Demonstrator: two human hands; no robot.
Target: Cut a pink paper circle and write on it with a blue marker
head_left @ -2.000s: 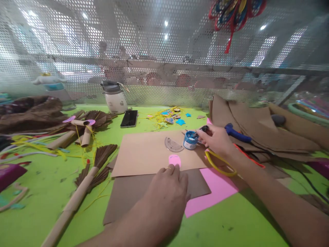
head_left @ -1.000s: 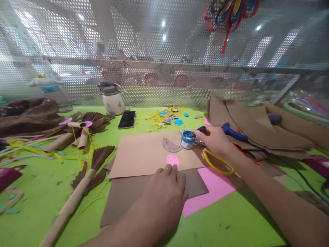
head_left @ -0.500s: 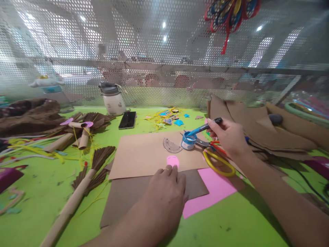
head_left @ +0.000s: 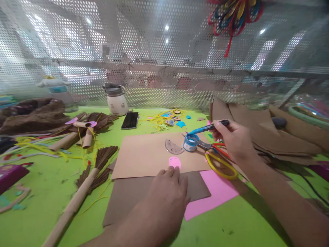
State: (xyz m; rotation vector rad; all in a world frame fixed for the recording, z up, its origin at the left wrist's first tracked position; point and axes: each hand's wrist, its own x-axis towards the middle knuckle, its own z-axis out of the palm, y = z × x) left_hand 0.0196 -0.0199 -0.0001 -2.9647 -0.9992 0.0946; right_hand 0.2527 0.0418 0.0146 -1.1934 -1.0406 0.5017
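Observation:
My left hand (head_left: pixel 168 195) lies on the brown paper with its fingers stretched out, fingertips on the lower edge of a small pink paper circle (head_left: pixel 174 162). Faint blue marks show near the circle's top. Between the fingers of my right hand (head_left: pixel 235 139) is a black pen (head_left: pixel 209 128) whose front part is blue. Its tip is at the mouth of a small blue paint jar (head_left: pixel 190 143); I cannot tell whether it touches the paint. A clear protractor (head_left: pixel 174 146) lies left of the jar. Scissors with red handles (head_left: pixel 221 151) lie to the jar's right.
Pink paper (head_left: pixel 210 202) and a yellow ring-shaped handle (head_left: pixel 222 168) lie nearby. Further back are a phone (head_left: pixel 130 120), a lidded cup (head_left: pixel 117 103) and blue paper stars (head_left: pixel 180 124). A paper broom (head_left: pixel 77 199) lies left. Brown paper (head_left: pixel 241 116) is piled right, before a perforated metal screen.
The pen's tip has risen slightly at the jar's mouth, with my right hand moving a little right. My left hand keeps its place on the circle. The whole view has shifted slightly.

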